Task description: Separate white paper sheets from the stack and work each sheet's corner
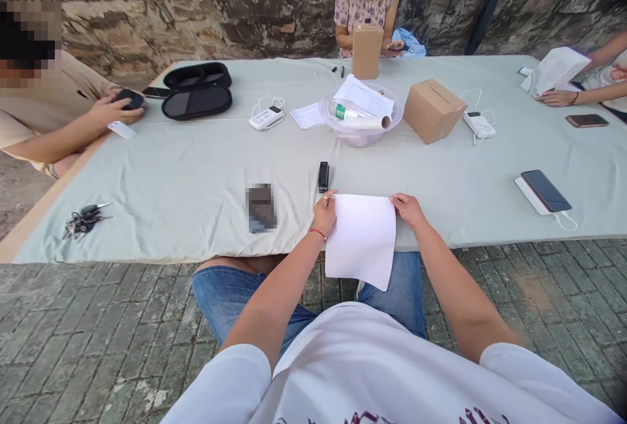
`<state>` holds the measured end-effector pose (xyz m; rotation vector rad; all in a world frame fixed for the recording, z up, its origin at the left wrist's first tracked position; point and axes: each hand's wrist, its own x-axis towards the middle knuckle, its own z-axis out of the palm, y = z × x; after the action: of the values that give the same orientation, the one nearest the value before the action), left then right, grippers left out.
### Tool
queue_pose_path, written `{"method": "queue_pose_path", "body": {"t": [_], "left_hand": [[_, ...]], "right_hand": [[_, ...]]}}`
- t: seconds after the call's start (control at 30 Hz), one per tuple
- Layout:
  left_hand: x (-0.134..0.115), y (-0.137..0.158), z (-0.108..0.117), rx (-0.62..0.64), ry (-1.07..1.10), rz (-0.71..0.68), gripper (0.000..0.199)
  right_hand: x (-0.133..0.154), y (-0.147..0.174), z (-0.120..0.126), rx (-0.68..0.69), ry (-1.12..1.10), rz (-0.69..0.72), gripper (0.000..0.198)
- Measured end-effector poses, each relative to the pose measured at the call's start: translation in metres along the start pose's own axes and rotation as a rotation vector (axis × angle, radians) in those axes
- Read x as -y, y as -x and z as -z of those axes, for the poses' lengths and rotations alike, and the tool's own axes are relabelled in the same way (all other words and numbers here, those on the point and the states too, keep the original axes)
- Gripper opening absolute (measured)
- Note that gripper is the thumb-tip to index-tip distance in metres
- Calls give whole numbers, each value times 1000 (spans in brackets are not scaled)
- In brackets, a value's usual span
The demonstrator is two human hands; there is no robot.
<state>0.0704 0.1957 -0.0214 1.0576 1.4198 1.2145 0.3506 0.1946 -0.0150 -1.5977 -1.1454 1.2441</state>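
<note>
A blank white sheet of paper (361, 238) hangs over the near table edge, its lower part above my lap. My left hand (324, 213) pinches its upper left corner, and my right hand (406, 208) pinches the upper right corner. Whether it is one sheet or a few, I cannot tell. Just beyond my left hand lies a black stapler (323, 176), apart from the fingers. To the left of that hand, a dark blurred-out item (262, 208) rests on the cloth.
The cloth-covered table (196, 182) bears keys (85, 220), a black case (196, 102), a filled plastic basin (360, 138), cardboard boxes (434, 110), power banks (267, 117) and a phone on a white box (545, 190). People sit left, opposite and right; one holds a white paper bag (558, 71).
</note>
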Motion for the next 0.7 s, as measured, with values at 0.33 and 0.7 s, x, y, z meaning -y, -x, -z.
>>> {"method": "queue_pose_path", "body": {"t": [0.33,0.7], "left_hand": [[-8,1,-3,-36,101,86,23],[-10,-4,-9,-105,-2,70,15]], "right_hand": [[1,2,-1,-3,86,54,26],[3,7,-1,-7,127,87,27]]}}
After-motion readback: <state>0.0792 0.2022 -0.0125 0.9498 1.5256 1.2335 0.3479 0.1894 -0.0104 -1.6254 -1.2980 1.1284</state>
